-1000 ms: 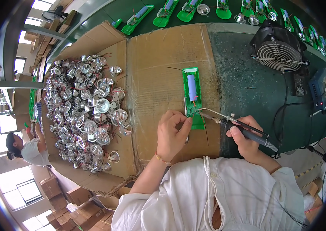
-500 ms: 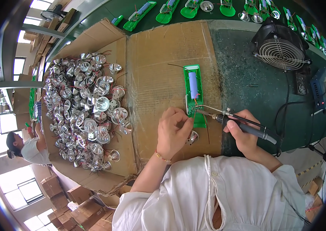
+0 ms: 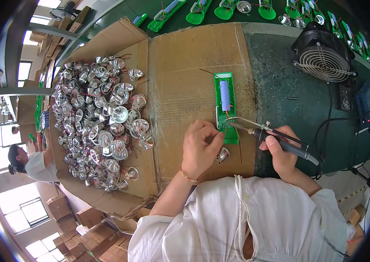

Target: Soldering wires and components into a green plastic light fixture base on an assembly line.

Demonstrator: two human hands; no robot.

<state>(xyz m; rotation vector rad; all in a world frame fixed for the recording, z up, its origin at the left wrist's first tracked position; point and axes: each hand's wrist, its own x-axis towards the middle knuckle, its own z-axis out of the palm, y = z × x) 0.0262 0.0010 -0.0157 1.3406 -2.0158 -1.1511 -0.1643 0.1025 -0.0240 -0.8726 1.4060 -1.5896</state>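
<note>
A green plastic lamp housing [image 3: 232,98] lies on the cardboard, with a purple cylindrical battery [image 3: 224,96], thin wires and a small circuit board [image 3: 223,124] inside. My right hand [image 3: 283,153] grips a soldering iron [image 3: 299,152], its tip over the board. A thin curved metal tube [image 3: 248,121] mounted on the iron reaches the same spot. Against the housing's near left side, my left hand [image 3: 202,146] is closed in a pinch; whatever its fingertips hold is hidden or too small. A shiny reflector cup [image 3: 223,156] sits beside that hand, partly covered by it.
To the left, a cardboard box [image 3: 102,41] holds many silver reflectors [image 3: 119,114]. A fan [image 3: 324,64] and a blue soldering station [image 3: 367,107] stand at right, with black cables nearby. More green housings [image 3: 226,12] line the far edge. Another person [image 3: 38,163] is at far left.
The whole view has shifted slightly, moving the scene a little to the right. Both hands and the soldering iron keep nearly the same place at the housing.
</note>
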